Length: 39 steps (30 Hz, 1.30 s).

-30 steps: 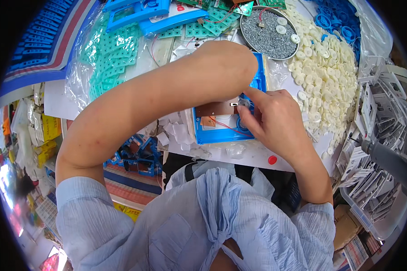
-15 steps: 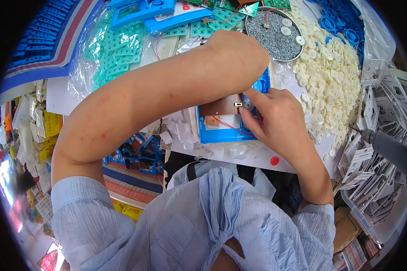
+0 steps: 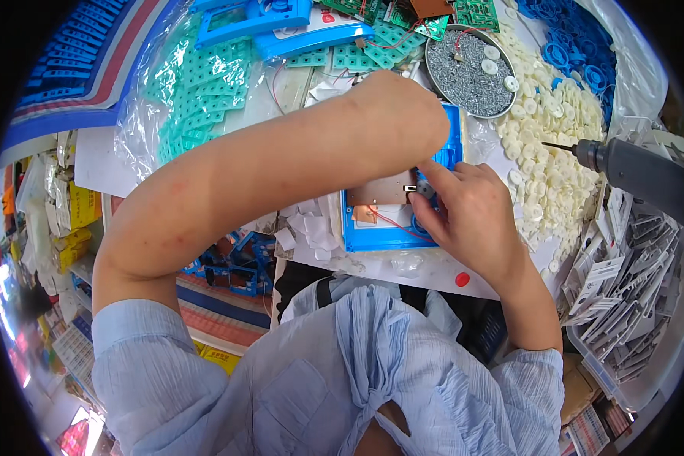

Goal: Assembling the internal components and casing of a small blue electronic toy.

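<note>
A blue plastic case (image 3: 361,242) lies open in front of me, with a brown circuit board (image 3: 372,192) and red wires inside. My left arm reaches across the case; my left hand (image 3: 406,114) is above its far part, back upward, fingers hidden. At the right side of the case, my right hand (image 3: 475,216) has its thumb and index finger curled around a small greyish round part (image 3: 424,188), whose kind I cannot make out. The thumb tip is close to a small slide switch (image 3: 410,188) at the board's edge.
A round tray of screws (image 3: 467,83) stands beyond my hands, beside piled cream discs (image 3: 555,114). An electric screwdriver (image 3: 623,161) juts in from the right, above white parts in a bin (image 3: 646,380). Teal perforated sheets (image 3: 205,99) are piled at the left.
The screwdriver at the right has moved up and now points left over the cream discs. The view has shifted slightly. Both hands stay at the case, the right still curled at its edge.
</note>
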Motion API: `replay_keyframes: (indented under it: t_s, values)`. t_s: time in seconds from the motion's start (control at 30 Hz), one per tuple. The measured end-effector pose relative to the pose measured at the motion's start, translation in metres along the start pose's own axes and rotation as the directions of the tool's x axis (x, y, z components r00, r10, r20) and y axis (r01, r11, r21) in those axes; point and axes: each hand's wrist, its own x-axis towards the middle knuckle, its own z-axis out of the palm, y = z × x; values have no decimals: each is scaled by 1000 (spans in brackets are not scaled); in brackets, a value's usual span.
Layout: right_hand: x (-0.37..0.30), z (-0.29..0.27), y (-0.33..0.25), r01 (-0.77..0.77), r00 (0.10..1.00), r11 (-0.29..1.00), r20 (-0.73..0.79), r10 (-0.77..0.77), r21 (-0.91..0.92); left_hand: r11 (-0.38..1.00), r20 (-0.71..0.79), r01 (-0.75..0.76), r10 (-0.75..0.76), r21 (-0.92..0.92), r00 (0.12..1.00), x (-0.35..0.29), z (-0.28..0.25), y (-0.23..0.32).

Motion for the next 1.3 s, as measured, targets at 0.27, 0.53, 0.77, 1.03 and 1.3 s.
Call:
replay_keyframes:
  t_s: [0.27,0.53,0.77,1.03,1.3]
  values:
    - [2,-6,-2,-22,998,999,57,24,-36,970,-329,71,-147,-231,933,-6,31,-8]
    - [8,-13,2,-123,985,989,129,112,84,683,-566,41,-636,-729,525,-68,49,-17]
    - [11,-10,-1,-79,979,994,182,92,-80,768,-606,182,-607,-614,514,-60,73,-15]
    - [26,-18,4,-180,975,933,-69,211,311,739,-617,43,-591,-672,519,-42,69,-4]
    - [67,10,22,60,936,946,-348,58,318,782,-618,141,-577,-608,535,-45,61,2]
